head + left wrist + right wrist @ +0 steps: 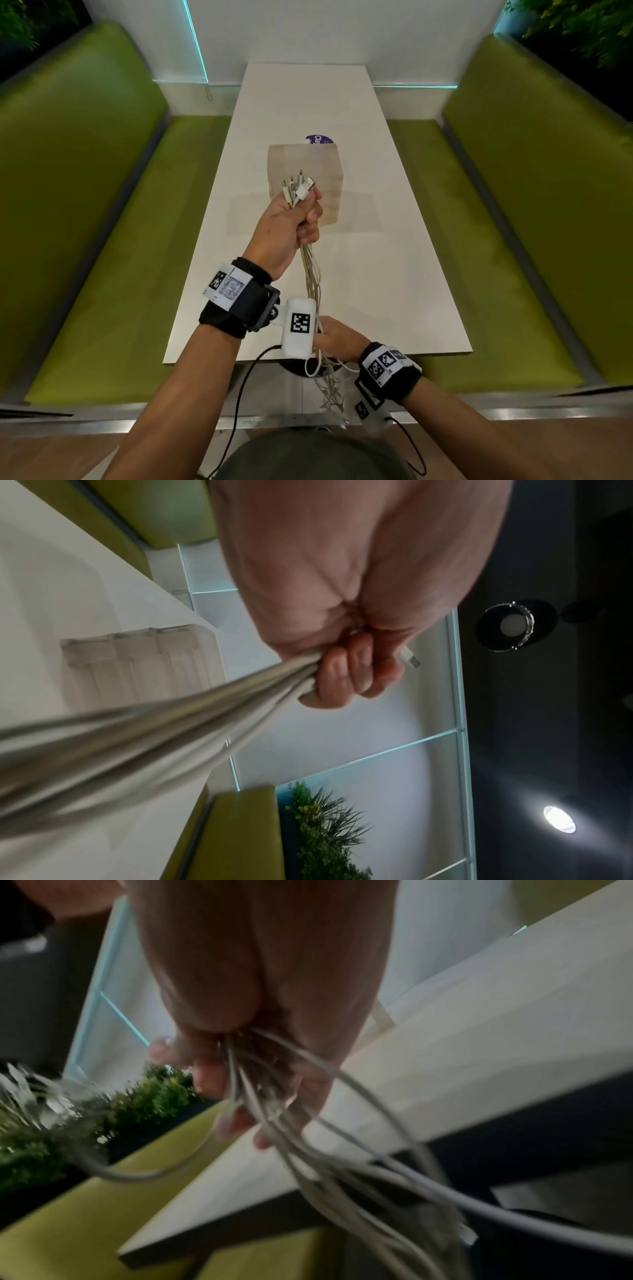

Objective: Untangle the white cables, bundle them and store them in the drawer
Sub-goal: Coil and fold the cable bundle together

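Several white cables run as one straight bundle between my two hands above the near half of the white table. My left hand is raised and grips the bundle in a fist just below the plugs, which stick out on top. In the left wrist view the cables leave the left hand's fingers toward the lower left. My right hand holds the cables lower down, at the table's near edge, fingers curled round them. Their loose ends hang below the edge. A translucent drawer box stands behind my left hand.
A round purple sticker lies on the table just behind the box. Green padded benches flank the table on both sides. A white wall with lit strips closes the far end. Plants sit behind the bench backs.
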